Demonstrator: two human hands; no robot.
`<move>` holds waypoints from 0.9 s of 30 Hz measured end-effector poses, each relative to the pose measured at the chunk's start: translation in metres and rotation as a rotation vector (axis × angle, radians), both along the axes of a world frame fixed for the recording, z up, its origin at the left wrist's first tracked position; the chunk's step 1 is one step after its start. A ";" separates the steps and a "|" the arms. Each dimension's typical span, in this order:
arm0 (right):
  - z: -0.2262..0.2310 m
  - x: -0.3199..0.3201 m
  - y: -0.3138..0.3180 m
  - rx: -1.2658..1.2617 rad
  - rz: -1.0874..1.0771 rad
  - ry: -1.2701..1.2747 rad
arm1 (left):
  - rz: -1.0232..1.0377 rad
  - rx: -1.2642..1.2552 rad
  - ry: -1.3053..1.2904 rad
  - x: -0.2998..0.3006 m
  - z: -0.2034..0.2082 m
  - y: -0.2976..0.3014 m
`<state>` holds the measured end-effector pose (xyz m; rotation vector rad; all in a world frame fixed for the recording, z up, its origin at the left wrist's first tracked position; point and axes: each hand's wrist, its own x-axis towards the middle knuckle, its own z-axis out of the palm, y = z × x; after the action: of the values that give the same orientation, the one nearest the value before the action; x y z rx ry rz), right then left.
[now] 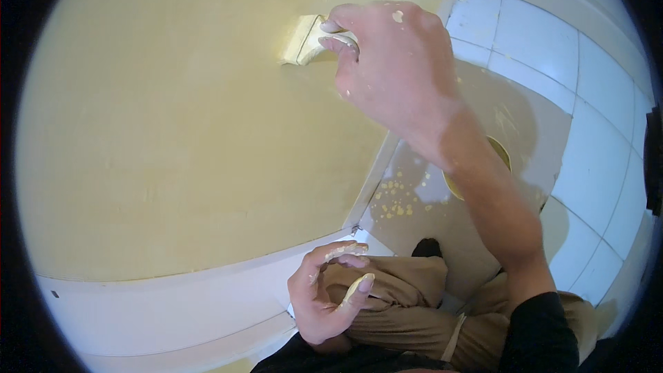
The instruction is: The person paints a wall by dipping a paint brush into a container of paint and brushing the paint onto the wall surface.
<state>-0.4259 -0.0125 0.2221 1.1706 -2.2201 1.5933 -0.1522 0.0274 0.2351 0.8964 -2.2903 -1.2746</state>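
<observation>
I note the right hand point(397, 69) pinching a paint-coated brush point(302, 40) against the far part of the yellow wall point(173, 131) — the left hand point(321, 297), near, loosely curled, thumb apart.

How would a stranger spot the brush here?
Find the big yellow wall filling the upper left. Over its right part is the right hand. The brush is the flat, cream-coloured tool pinched in that hand's grip, touching the wall, unlike the round container behind the forearm.

Soft light, shadows on brown sheet point(542, 128), fisheye-bent edges
</observation>
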 end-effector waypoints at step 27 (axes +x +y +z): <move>-0.105 0.011 -0.022 0.069 0.027 0.135 | -0.058 0.045 0.121 0.004 0.002 -0.011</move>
<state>-0.4145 -0.0342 0.1170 1.2916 -2.1985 1.4123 -0.1483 0.0162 0.2368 0.7506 -2.2169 -1.3709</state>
